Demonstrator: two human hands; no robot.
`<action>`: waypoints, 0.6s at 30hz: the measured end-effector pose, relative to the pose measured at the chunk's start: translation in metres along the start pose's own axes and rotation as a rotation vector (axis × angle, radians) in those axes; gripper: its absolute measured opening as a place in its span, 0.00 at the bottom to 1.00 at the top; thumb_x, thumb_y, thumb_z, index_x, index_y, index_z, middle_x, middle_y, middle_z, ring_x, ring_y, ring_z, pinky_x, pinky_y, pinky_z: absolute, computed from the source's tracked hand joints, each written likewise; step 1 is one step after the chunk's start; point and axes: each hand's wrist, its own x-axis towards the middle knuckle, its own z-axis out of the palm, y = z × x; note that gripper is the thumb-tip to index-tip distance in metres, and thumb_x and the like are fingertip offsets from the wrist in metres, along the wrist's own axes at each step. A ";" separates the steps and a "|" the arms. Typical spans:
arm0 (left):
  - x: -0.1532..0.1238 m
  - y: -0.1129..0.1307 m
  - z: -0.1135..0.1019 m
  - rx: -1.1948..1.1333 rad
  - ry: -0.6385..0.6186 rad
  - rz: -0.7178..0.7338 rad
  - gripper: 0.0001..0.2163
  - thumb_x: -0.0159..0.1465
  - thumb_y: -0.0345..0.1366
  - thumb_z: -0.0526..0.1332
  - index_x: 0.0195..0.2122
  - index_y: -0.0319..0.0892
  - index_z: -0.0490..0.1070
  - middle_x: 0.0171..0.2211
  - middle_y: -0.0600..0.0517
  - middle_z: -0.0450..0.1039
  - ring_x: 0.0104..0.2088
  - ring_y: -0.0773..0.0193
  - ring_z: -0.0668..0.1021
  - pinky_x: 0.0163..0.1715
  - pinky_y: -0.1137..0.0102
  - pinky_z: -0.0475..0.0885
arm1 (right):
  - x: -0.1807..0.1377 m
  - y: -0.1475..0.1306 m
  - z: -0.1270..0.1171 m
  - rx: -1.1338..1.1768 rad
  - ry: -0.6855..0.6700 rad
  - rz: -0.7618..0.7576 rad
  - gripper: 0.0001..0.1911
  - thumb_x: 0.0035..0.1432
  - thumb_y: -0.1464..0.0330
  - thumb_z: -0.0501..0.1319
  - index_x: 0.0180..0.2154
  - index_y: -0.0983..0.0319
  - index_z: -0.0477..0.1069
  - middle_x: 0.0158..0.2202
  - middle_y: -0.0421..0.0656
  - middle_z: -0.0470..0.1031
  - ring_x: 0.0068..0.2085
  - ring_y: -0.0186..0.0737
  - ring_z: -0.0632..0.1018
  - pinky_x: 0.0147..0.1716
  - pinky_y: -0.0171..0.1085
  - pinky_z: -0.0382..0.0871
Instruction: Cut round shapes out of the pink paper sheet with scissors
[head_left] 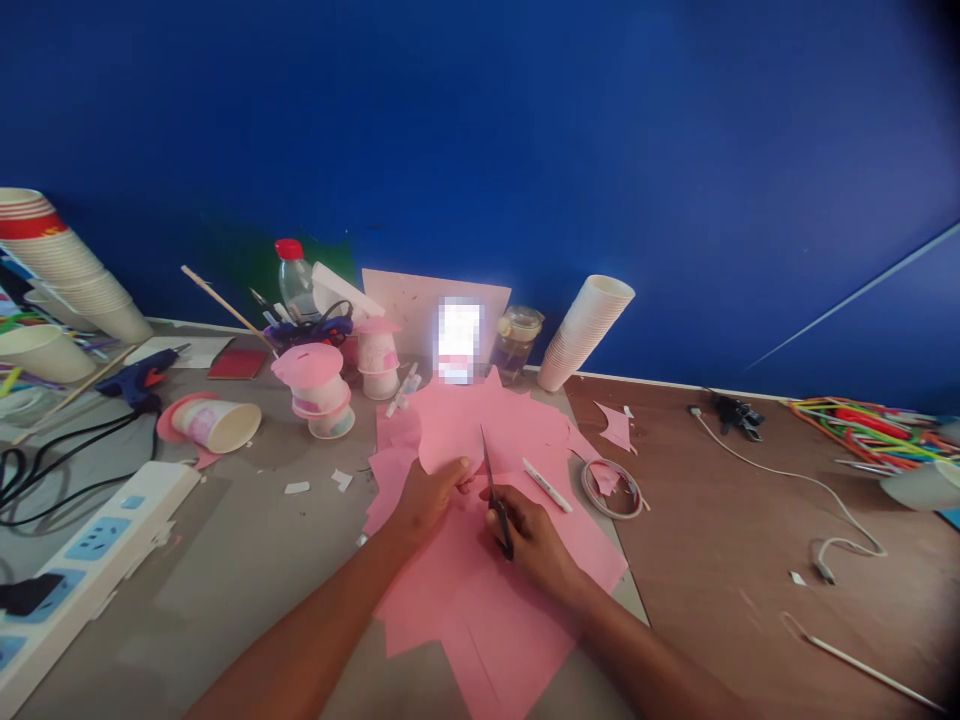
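My left hand [427,495] pinches the near edge of a pink paper piece [487,420] and lifts it off a pile of pink sheets [495,600]. My right hand [529,535] is closed on black-handled scissors [491,480], whose blades point up and away into the held paper. Both hands sit close together at the middle of the table. A white marker [547,486] lies on the pink sheets just right of the scissors.
A tape roll [611,488], a leaning stack of white cups [585,330], a jar [516,342], pink-trimmed cups [319,390], a glue gun [142,375] and a power strip [82,560] lie around. A white cable [795,480] and coloured straws [870,430] are at right.
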 end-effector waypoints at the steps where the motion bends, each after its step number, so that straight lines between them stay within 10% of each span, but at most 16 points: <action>1: 0.000 -0.001 0.000 -0.001 0.000 -0.007 0.20 0.45 0.47 0.56 0.24 0.33 0.54 0.23 0.55 0.57 0.23 0.89 0.65 0.22 0.89 0.61 | 0.000 0.002 0.000 -0.006 0.002 -0.008 0.20 0.60 0.59 0.49 0.45 0.69 0.59 0.26 0.41 0.59 0.26 0.28 0.60 0.25 0.31 0.55; 18: -0.002 -0.003 0.006 0.021 -0.063 -0.012 0.18 0.45 0.45 0.55 0.23 0.32 0.55 0.22 0.55 0.58 0.23 0.87 0.66 0.22 0.88 0.62 | 0.001 0.000 0.002 0.178 -0.013 -0.006 0.23 0.59 0.56 0.50 0.45 0.70 0.57 0.24 0.40 0.53 0.25 0.28 0.60 0.23 0.31 0.54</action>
